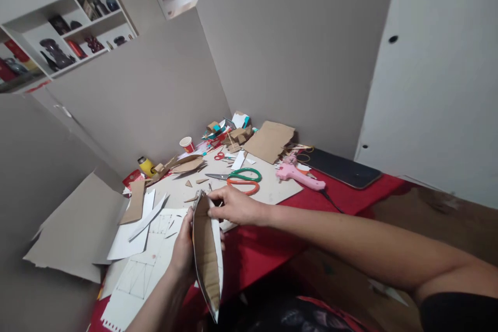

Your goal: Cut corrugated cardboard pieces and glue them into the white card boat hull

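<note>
Frame-cut sleeve (461,311), half-hidden left hand (182,249)

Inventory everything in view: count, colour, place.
Cardboard form: 1, brown-white, in both hands
Large scissors: 1, green-orange, centre
Small scissors: 1, red, behind those
Glue gun: 1, pink, right
Slab: 1, black, far right
Cup: 1, red, back
Bottle: 1, yellow, back left
Drawn sheet: 1, white, front left
Cardboard scraps: several, brown, scattered
Clutter: uncounted, mixed, back
Tablecloth: 1, red, underneath
Shelf unit: 1, white, upper left
Left hand: 1, bare, around form
Right hand: 1, bare, form's top
</note>
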`<state>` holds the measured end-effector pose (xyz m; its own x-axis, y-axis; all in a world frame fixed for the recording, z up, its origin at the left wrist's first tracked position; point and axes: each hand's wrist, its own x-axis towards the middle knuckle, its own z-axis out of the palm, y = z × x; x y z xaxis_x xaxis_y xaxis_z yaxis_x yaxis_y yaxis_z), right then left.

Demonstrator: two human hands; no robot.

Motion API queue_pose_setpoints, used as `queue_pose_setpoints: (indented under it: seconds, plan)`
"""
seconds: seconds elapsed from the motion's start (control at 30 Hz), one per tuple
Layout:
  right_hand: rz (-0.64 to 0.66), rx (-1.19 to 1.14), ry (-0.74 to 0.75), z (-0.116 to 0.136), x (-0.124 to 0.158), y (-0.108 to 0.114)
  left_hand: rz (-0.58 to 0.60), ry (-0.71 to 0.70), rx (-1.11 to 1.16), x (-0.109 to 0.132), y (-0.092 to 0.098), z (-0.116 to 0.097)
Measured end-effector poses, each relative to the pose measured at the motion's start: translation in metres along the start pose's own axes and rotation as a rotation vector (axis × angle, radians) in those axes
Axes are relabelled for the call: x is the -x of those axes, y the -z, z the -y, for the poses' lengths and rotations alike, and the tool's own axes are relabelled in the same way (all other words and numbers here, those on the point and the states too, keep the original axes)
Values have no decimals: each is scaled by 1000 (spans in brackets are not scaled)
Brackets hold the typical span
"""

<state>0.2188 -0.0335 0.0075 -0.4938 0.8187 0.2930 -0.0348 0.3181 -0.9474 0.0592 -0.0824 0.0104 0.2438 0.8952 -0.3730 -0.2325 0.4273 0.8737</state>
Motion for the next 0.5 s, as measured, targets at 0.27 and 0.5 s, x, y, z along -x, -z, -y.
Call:
queue_pose_setpoints:
  seconds: [0.27,0.5]
  plan:
    - [1,-25,-75,-25,-31,-12,12,45,122,-29,36,4]
    - [-28,-94,-186,-49,-39,-26,62,161,173,-41,51,11]
